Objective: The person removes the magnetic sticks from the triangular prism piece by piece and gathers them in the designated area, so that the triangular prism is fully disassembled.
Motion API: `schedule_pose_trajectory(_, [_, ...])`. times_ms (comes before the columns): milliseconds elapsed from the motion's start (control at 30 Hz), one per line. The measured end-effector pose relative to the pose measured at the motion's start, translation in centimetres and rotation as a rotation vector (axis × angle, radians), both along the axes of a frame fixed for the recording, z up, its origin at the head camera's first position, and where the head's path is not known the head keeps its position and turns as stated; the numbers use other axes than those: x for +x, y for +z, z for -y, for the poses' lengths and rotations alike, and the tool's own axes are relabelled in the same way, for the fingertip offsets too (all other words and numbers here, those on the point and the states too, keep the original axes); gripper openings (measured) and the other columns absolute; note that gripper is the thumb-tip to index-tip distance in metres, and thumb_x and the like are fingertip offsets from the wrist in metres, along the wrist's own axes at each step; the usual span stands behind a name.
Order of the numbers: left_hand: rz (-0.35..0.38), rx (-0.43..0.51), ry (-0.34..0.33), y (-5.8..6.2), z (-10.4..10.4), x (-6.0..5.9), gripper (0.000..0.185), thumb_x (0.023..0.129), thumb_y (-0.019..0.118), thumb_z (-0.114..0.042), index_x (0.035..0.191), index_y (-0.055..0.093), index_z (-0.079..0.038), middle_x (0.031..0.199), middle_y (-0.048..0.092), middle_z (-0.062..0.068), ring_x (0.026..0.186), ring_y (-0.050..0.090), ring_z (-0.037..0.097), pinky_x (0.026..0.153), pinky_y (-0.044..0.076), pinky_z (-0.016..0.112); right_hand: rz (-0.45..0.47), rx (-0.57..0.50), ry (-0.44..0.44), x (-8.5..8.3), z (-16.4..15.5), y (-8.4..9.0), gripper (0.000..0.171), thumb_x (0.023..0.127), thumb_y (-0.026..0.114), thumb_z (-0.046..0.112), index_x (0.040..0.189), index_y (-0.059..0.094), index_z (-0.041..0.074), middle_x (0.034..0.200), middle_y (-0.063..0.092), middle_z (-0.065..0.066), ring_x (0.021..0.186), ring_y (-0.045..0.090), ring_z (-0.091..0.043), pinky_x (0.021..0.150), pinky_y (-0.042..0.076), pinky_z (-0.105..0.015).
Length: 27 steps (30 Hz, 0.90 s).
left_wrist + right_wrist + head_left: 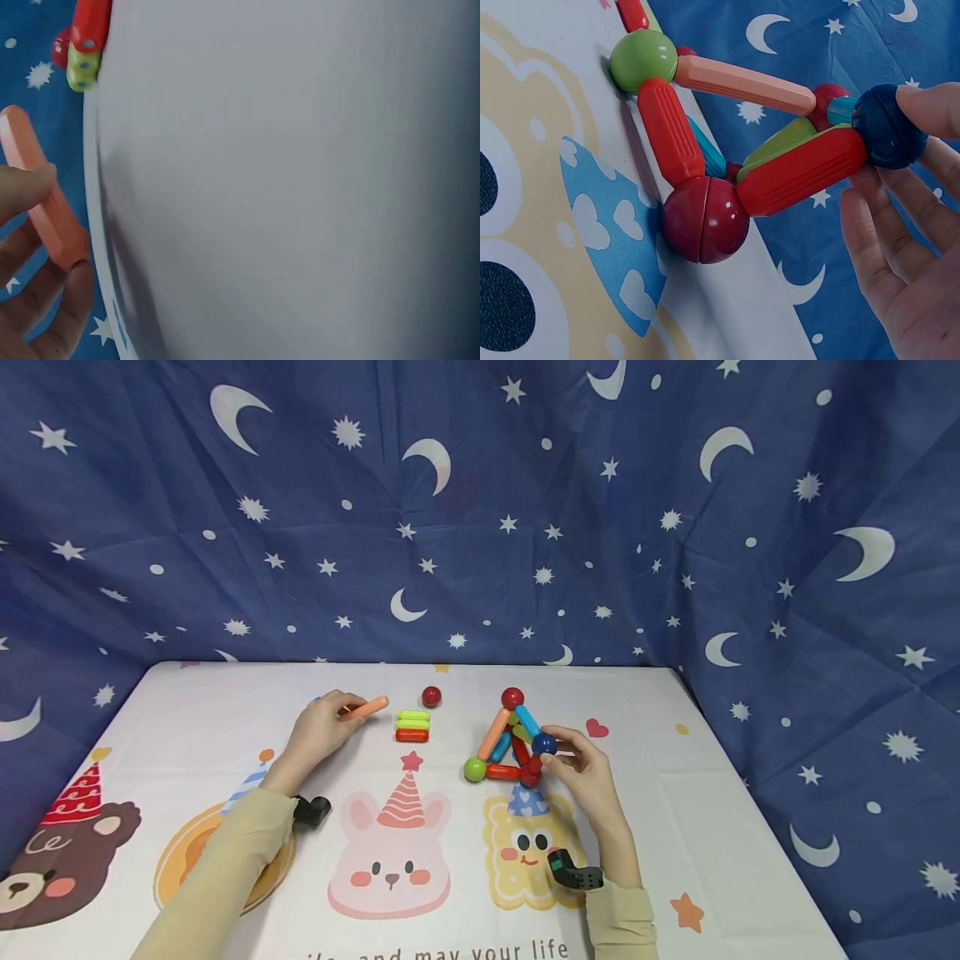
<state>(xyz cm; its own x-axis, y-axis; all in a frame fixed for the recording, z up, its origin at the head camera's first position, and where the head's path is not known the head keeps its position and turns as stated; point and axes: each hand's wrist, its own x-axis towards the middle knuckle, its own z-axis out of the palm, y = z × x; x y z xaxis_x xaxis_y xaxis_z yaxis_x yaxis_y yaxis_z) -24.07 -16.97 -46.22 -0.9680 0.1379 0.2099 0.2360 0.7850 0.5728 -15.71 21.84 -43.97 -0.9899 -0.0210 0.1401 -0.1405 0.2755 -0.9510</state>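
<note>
The right hand (581, 768) pinches the blue ball (544, 743) with curled fingers, steadying the rod pyramid (510, 743) mid-tabletop; the left hand (322, 731) grips an orange rod (367, 707), lifted ready nearby.

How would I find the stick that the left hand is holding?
Start at the white cartoon tablecloth and go to its far middle. Left of the little pile of sticks, the left hand pinches an orange stick, the only stick lifted off the cloth alone.
</note>
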Motion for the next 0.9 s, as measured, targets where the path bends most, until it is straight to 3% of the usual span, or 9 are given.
schedule_pose_trajectory(233, [0.035, -0.096, -0.048, -0.3, 0.8, -1.2, 0.025, 0.082, 0.069, -0.006, 0.107, 0.070, -0.003, 0.100, 0.067, 0.018, 0.086, 0.058, 0.031, 0.079, 0.047, 0.047, 0.000, -0.001, -0.002, 0.0, 0.0, 0.0, 0.037, 0.088, 0.068, 0.011, 0.125, 0.060, 0.008, 0.122, 0.061, -0.013, 0.104, 0.056, -0.016, 0.088, 0.049, -0.016])
schedule_pose_trajectory(467, [0.017, -0.156, -0.078, -0.5, 1.1, -1.7, 0.020, 0.081, 0.068, -0.003, 0.101, 0.072, -0.005, 0.088, 0.063, 0.013, 0.080, 0.053, 0.027, 0.069, 0.041, 0.038, 0.004, 0.001, -0.006, 0.0, 0.0, 0.0, 0.037, 0.088, 0.068, 0.012, 0.125, 0.060, 0.009, 0.122, 0.061, -0.012, 0.107, 0.055, -0.021, 0.088, 0.048, -0.016])
schedule_pose_trajectory(900, [0.095, -0.171, -0.081, -0.3, 1.1, -1.9, 0.024, 0.080, 0.066, -0.002, 0.104, 0.070, -0.004, 0.090, 0.060, 0.013, 0.082, 0.049, 0.026, 0.068, 0.038, 0.034, 0.006, -0.001, -0.005, -0.1, 0.0, -0.1, 0.037, 0.089, 0.067, 0.012, 0.126, 0.060, 0.009, 0.123, 0.060, -0.012, 0.106, 0.055, -0.019, 0.088, 0.049, -0.016])
